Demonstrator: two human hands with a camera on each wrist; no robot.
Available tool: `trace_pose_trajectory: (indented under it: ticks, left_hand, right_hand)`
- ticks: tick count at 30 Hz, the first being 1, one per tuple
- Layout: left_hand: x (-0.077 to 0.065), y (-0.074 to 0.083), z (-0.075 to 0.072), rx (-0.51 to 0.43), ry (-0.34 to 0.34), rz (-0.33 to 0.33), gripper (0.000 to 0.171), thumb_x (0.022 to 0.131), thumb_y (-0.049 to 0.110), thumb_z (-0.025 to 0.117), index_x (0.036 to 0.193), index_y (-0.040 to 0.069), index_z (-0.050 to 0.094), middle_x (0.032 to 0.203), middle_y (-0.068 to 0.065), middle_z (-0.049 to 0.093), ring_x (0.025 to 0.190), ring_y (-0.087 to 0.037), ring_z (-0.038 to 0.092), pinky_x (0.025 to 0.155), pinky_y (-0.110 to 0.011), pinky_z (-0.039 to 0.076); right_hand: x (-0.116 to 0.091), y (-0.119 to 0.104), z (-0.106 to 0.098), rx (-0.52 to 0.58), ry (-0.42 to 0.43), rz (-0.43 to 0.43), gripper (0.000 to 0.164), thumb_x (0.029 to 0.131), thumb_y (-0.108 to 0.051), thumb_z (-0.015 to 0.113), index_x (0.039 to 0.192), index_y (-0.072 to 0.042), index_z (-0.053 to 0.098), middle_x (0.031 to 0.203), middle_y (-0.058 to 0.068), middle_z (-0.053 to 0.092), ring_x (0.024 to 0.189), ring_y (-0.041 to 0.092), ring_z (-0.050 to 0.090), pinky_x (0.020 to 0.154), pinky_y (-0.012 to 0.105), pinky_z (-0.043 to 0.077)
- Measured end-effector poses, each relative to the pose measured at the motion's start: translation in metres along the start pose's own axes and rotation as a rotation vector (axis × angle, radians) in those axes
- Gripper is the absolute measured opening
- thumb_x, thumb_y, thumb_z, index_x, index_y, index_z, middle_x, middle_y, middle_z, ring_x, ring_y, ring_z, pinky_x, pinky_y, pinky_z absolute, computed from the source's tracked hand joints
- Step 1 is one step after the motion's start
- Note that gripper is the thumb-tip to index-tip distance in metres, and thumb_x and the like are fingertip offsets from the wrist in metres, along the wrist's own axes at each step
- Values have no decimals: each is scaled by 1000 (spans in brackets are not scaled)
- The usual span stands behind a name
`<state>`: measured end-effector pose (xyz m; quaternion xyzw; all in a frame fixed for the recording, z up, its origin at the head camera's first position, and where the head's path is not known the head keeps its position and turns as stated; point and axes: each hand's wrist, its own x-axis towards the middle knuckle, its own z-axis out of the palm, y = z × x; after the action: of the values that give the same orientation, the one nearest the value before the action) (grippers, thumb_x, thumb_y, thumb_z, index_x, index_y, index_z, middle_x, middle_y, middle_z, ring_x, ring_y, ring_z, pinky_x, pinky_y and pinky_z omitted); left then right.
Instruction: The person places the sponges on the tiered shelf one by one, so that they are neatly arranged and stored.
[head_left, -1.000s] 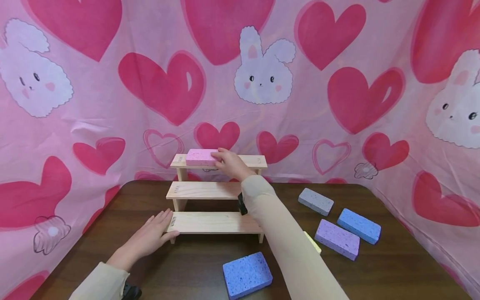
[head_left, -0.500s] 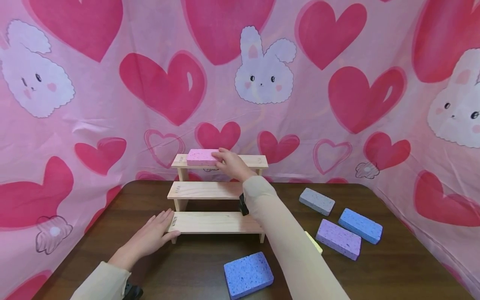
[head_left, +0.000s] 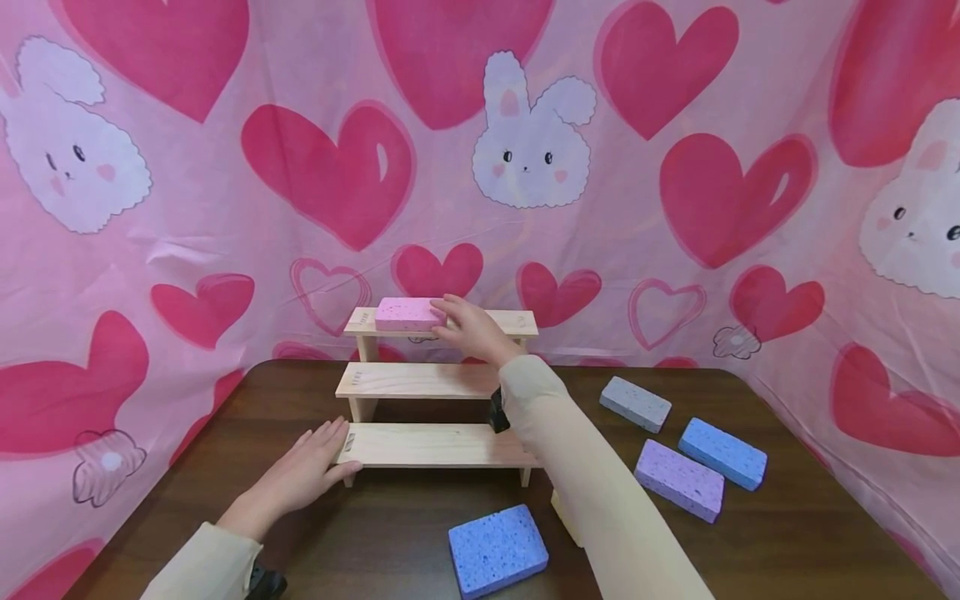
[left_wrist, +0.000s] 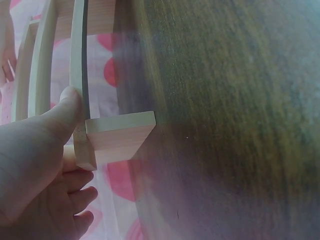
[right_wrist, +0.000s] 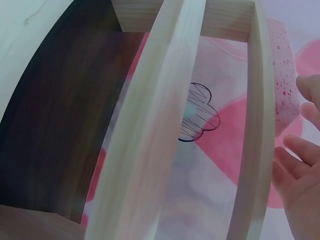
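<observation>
A three-step wooden stand (head_left: 442, 444) stands on the table. On the left part of its top step lies a pink sponge (head_left: 405, 313). My right hand (head_left: 480, 332) is at the sponge's right end, its fingers loosely spread; in the right wrist view a small gap shows between most fingers and the sponge (right_wrist: 284, 75). At the left end of the bottom step, my left hand (head_left: 296, 473) holds the board. The left wrist view shows its thumb on the board's front edge, with the fingers bent beyond the end.
A large blue sponge (head_left: 498, 550) lies in front of the stand. To the right lie a grey sponge (head_left: 635, 404), a purple sponge (head_left: 679, 481) and another blue sponge (head_left: 723, 453). A yellow sponge (head_left: 566, 517) is partly hidden by my right forearm. Behind the table (head_left: 405, 542) hangs a pink cloth.
My right hand has loosened from the pink sponge and shifted slightly right, its fingers spreading. The sponge stays on the top step. My left hand keeps its place.
</observation>
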<state>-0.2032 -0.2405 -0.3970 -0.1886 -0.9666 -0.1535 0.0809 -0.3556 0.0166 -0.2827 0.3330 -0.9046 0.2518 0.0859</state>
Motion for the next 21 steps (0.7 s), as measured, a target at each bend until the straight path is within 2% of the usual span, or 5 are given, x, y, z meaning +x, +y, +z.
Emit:
trace_pose_trajectory:
  ticks: [7, 13, 17, 21]
  left_hand:
    - [0, 0, 1, 0, 5, 1, 69, 84, 34, 65, 128, -15, 42, 131, -32, 41, 123, -47, 35, 99, -59, 24]
    - [0, 0, 0, -2, 1, -4, 69, 85, 34, 65, 128, -15, 42, 131, -32, 41, 123, -47, 35, 99, -59, 25]
    - [0, 1, -1, 0, -6, -2, 69, 85, 34, 65, 128, -15, 42, 131, -32, 41, 123, -47, 35, 99, -59, 25]
    - [0, 1, -1, -2, -14, -6, 69, 85, 33, 65, 128, -15, 42, 131, -32, 40, 123, -47, 35, 99, -59, 24]
  right_hand:
    - [-12, 4, -9, 65, 21, -8, 55, 88, -25, 64, 138, -13, 44, 144, 13, 34, 132, 24, 31, 104, 39, 28]
    - [-24, 9, -18, 138, 45, -5, 56, 87, -26, 64, 139, -15, 43, 145, 9, 32, 133, 21, 27, 102, 41, 32]
    - [-35, 10, -26, 145, 61, -16, 55, 88, -27, 63, 139, -17, 44, 145, 7, 34, 133, 20, 27, 100, 42, 35]
    - [-46, 13, -34, 156, 73, -76, 56, 88, -25, 64, 139, -15, 44, 144, 8, 34, 131, 22, 30, 98, 42, 37]
